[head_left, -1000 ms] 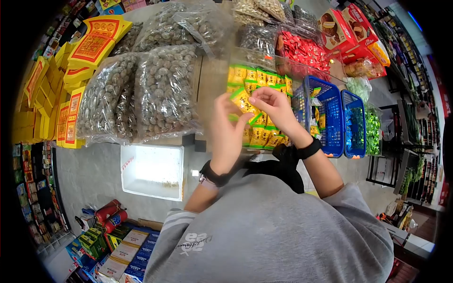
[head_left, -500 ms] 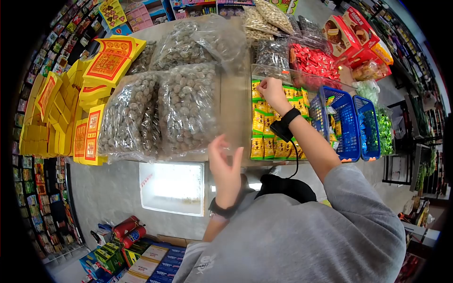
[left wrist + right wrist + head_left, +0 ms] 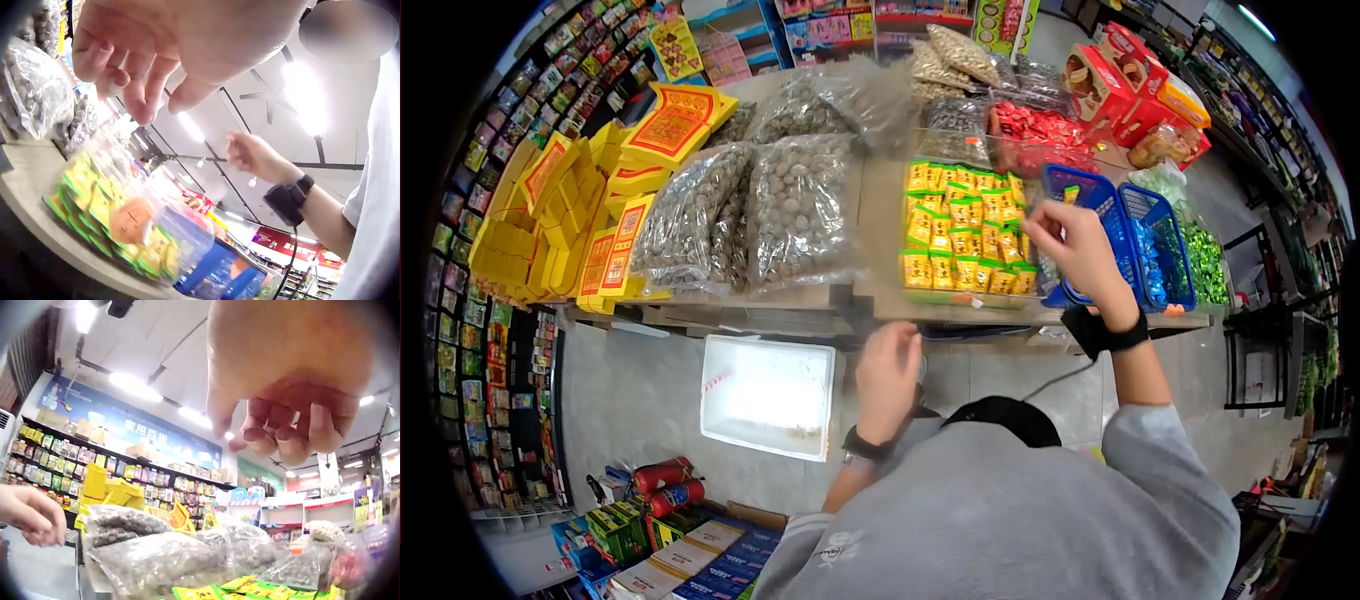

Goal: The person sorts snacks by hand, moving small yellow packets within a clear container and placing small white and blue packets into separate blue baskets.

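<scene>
Rows of small yellow-and-green snack packets [image 3: 965, 230] fill a clear bin at the table's front edge. My right hand [image 3: 1080, 245] hovers by the bin's right side, near a blue basket [image 3: 1112, 215]. Its fingers hang loosely bent, with nothing between them in the right wrist view. Lower and to the left, my left hand [image 3: 887, 380] is held in front of the table edge, over the floor. In the left wrist view that hand's fingers [image 3: 140, 94] droop, relaxed and holding nothing.
Clear bags of round brown dried goods [image 3: 800, 210] lie left of the packets, beside stacked yellow paper bundles [image 3: 530, 240]. Behind the packets are red-wrapped sweets [image 3: 1040, 130] and red boxes [image 3: 1095, 85]. A white foam box [image 3: 768, 395] stands on the floor.
Both hands were at one yellow packet over the bin, and it has left them. My right hand went to the bin's far left, then rightward. My left hand drew back toward my body.
</scene>
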Motion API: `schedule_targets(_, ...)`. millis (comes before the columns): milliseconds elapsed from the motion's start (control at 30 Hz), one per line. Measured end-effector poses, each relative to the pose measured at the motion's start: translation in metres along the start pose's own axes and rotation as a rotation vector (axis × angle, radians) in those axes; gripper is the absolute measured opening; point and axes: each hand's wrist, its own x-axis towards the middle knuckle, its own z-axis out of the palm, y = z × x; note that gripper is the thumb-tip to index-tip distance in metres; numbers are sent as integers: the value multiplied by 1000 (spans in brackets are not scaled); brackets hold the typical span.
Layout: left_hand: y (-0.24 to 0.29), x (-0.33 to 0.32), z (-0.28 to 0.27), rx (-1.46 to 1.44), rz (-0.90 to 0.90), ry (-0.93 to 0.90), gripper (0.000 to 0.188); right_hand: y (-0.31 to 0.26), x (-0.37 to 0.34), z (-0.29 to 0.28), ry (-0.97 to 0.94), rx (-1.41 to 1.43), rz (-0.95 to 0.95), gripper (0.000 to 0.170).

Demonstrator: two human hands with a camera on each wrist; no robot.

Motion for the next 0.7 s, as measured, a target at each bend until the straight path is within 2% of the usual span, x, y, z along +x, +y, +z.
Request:
schedule_targets(167, 32, -79, 37, 70, 174, -164, 14, -66, -111, -87, 103, -114, -261, 21)
schedule_targets(267, 54, -130, 53, 99, 217, -283, 16, -105, -181, -130, 229, -321, -579, 25)
schedule_targets(333, 72, -158, 54, 116, 224, -352, 16, -129, -227, -148, 281, -381, -685, 27)
schedule_targets(400, 90, -179, 54, 101, 232, -393, 16, -145, -268, -171, 217, -395, -835, 33)
schedule_targets(533, 103, -207, 59, 113, 309, -391, 13, -179, -326, -199, 217, -140, -804, 30)
schedule_targets(700, 118, -230, 59, 108, 349, -389, 10, -191, -363, -208, 198, 42, -632, 29)
